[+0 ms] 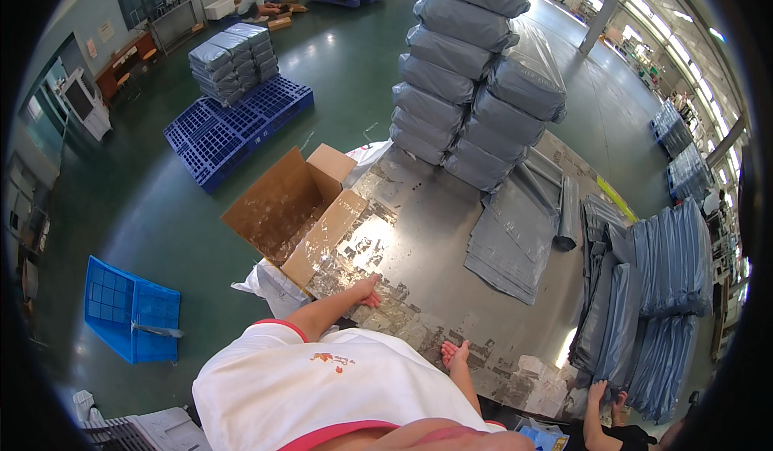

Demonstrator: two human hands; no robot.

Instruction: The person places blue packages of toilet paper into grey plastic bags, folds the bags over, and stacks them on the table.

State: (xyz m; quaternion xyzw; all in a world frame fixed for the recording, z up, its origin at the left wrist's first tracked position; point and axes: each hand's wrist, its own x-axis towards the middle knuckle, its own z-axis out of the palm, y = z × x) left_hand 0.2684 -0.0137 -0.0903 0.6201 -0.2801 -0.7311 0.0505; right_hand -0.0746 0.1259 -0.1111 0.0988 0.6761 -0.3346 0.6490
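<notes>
My left hand (368,291) is over the near left part of the metal-topped table (435,246), its fingers apart and nothing in them. It is close to the flap of an opened cardboard box (270,209) at the table's left edge. My right hand (456,354) is near the front edge, palm turned up, fingers loosely spread and holding nothing. Worn tape patches cover the tabletop around both hands. Farther right on the table lie flat grey plastic bags (511,237), with a rolled grey bag (568,213) beside them.
Tall stacks of wrapped grey packages (439,84) stand at the table's far end. Bundled grey bags (668,258) pile up at right, where another person's hands (597,391) touch them. A blue crate (133,314) and a blue pallet (189,141) with grey packages (233,60) are on the floor.
</notes>
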